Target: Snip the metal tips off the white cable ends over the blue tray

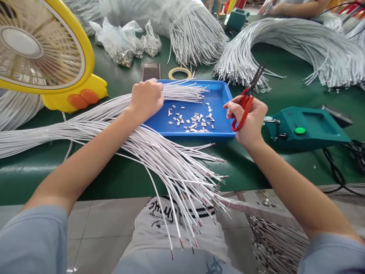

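Observation:
My left hand [146,98] is closed in a fist on a bundle of white cables [94,116], whose ends reach over a blue tray [221,93]. My right hand [249,120] grips red-handled scissors [246,99] at the tray's right edge, blades pointing up and away. Several small cut metal pieces [194,121] lie in the tray. A second fan of white cables [182,171] with stripped coloured tips hangs off the table's front edge over my lap.
A yellow desk fan [42,49] stands at the left. A green machine [306,127] sits right of the tray. Large white cable bundles [299,42], a tape roll [179,72], plastic bags of metal parts [125,42] and another person's hands [273,8] lie beyond.

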Tool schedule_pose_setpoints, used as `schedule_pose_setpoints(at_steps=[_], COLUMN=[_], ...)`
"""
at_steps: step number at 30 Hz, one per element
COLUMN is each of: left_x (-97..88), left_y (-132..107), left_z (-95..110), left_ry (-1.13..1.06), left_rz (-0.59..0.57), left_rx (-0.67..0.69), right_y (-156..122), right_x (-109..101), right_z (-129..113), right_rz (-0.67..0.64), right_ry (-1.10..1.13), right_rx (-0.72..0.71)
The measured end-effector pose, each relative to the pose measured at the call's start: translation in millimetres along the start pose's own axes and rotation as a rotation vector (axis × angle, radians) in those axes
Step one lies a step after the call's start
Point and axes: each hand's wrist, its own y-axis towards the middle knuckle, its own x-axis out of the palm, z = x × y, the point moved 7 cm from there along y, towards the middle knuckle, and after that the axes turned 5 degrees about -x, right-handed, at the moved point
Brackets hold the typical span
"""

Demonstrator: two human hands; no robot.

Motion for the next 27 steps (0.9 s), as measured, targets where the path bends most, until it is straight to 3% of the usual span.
schedule_pose_setpoints(at_steps=[2, 4, 6, 11, 15, 18, 21, 23, 27], left_x=[-7.0, -12.2, -17.6, -45.3, -53.9, -42.1, -18.1, -1.8, 20.4], left_y=[-1.4, -7.7, -21.7, -82.3, -118.7, -109.6, -78.7, -65.4, -59.9], left_z=[10.9, 29.3, 53.5, 112.7, 136.7, 132.1, 110.9, 100.5, 96.3], left_ry=[-0.231, -0.497, -0.701, -0.954, -1.099, -1.214, -1.367, -1.431, -1.503], left_rz=[0.051, 0.018, -0.088, -0.357, -0.673, -0.734, -0.588, -0.523, -0.555], left_rx=[0.071, 0.187, 0.315, 0.626, 0.754, 0.637, 0.344, 0.223, 0.111], right_y=[1.0, 1.8, 2.0, 0.6, -0.9, -2.3, -6.1, -10.4, -18.2], right_x=[-2.2, -4.6, -6.1, -4.1, -1.0, 1.7, 6.9, 12.8, 24.0], right_z=[1.1, 3.7, 7.9, 14.9, 21.2, 20.4, 15.0, 9.7, -2.8], right_rz=[0.026, 0.052, 0.067, 0.052, 0.029, -0.009, -0.071, -0.13, -0.217], right_ry=[0.009, 0.008, -0.001, 0.048, 0.07, 0.058, 0.065, 0.078, 0.124], right_rx=[0.001, 0.018, 0.059, 0.116, 0.156, 0.147, 0.165, 0.194, 0.193])
